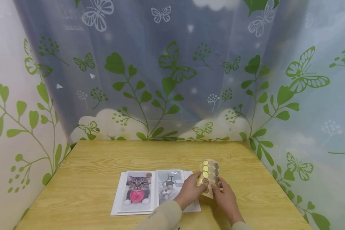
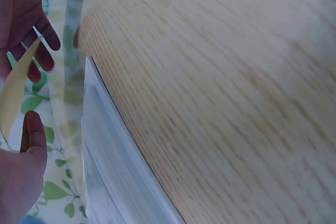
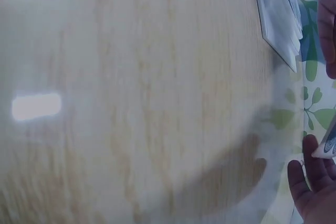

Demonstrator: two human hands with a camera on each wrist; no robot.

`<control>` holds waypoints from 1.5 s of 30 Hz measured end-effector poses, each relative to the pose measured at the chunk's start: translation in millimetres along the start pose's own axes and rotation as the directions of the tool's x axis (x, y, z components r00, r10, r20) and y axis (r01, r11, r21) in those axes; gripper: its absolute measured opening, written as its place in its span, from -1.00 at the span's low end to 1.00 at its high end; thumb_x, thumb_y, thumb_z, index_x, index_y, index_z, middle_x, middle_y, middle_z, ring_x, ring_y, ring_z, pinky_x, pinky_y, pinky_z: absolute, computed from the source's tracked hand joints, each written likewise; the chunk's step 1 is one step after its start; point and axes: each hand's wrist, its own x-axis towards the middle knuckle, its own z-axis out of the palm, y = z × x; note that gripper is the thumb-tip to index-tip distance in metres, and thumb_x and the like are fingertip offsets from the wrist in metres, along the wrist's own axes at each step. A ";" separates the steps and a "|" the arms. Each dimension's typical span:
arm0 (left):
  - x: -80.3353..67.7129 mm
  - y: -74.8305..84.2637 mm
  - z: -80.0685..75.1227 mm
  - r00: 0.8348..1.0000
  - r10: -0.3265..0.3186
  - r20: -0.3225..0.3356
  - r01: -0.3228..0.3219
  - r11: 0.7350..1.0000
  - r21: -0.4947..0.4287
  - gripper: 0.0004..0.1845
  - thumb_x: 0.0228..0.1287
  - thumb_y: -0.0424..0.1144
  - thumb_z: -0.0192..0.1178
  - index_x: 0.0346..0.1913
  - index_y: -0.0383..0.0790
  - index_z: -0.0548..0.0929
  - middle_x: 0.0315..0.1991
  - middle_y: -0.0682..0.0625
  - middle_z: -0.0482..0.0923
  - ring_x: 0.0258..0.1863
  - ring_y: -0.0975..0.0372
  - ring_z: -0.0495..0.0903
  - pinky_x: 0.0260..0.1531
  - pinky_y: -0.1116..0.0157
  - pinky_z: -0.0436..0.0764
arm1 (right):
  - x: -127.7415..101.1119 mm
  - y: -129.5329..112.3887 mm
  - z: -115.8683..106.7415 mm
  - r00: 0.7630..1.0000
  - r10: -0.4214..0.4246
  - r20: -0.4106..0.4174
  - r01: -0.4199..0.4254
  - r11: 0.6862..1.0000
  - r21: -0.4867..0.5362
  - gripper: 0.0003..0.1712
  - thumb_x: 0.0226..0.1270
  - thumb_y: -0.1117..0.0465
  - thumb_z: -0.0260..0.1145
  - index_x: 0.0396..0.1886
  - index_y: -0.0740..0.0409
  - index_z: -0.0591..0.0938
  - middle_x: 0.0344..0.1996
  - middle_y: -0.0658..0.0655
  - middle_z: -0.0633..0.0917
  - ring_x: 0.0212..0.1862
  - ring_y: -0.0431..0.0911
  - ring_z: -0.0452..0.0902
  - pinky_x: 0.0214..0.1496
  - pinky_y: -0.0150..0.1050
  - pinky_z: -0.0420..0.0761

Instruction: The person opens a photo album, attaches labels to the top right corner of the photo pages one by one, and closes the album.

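Both hands hold a sheet of round stickers [image 1: 211,174] above the table, to the right of an open photo album [image 1: 118,195]. Gold circles show along the sheet's left column; the other circles are darker or patterned. My left hand [image 1: 192,189] pinches its lower left edge, with the thumb across the front. On the opposite edge my right hand [image 1: 226,198] grips the lower right side, thumb in front. The left forearm passes over the album's right page. Seen nearly edge-on in the left wrist view, the sheet [image 2: 16,93] curves slightly. Its corner [image 3: 326,148] shows in the right wrist view.
The album's left page carries a cat picture [image 1: 137,191] with a round gold sticker [image 1: 148,175] at its upper right corner. Another cat picture [image 1: 166,188] lies partly behind the left arm. A patterned curtain [image 1: 149,95] surrounds the wooden table [image 1: 83,179].
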 end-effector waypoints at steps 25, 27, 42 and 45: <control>9.0 -1.4 -16.2 0.975 -0.173 -0.143 0.133 0.959 -0.250 -0.32 0.18 -0.43 0.33 0.34 -0.55 0.33 -0.33 -0.05 0.61 -0.44 0.28 0.57 -0.39 0.34 0.63 | 8.5 -1.8 -8.6 0.999 -0.035 -0.042 0.034 0.999 -0.014 -0.28 0.39 0.29 0.23 0.47 0.36 0.22 0.08 0.39 0.47 -0.29 -0.06 0.47 -0.44 -0.32 0.52; 8.1 -0.9 -16.5 0.975 -0.180 -0.133 0.145 0.960 -0.241 -0.33 0.20 -0.39 0.33 0.32 -0.57 0.34 -0.36 -0.02 0.60 -0.45 0.28 0.56 -0.39 0.34 0.62 | 8.7 -1.9 -9.9 0.998 -0.039 -0.038 0.038 0.999 -0.019 -0.28 0.40 0.28 0.23 0.48 0.36 0.21 0.09 0.38 0.46 -0.27 -0.05 0.47 -0.41 -0.31 0.52; 5.5 -0.9 -12.5 0.979 -0.203 -0.026 0.183 0.924 -0.336 -0.72 0.26 -0.32 0.31 -0.02 -0.41 0.64 -0.44 0.01 0.67 -0.49 0.28 0.58 -0.24 0.07 0.67 | 8.3 -2.3 -14.7 0.997 -0.073 -0.037 0.073 0.997 -0.025 -0.28 0.38 0.28 0.23 0.47 0.35 0.23 0.07 0.38 0.47 -0.23 -0.04 0.47 -0.36 -0.29 0.52; 4.5 -0.9 -12.1 0.979 -0.201 -0.026 0.180 0.922 -0.344 -0.79 0.26 -0.33 0.31 -0.11 -0.39 0.64 -0.45 0.01 0.66 -0.50 0.28 0.57 -0.26 0.07 0.67 | 7.8 -2.4 -15.2 0.997 -0.072 -0.029 0.071 0.997 -0.017 -0.28 0.38 0.28 0.22 0.48 0.33 0.23 0.08 0.37 0.47 -0.22 -0.04 0.47 -0.35 -0.29 0.52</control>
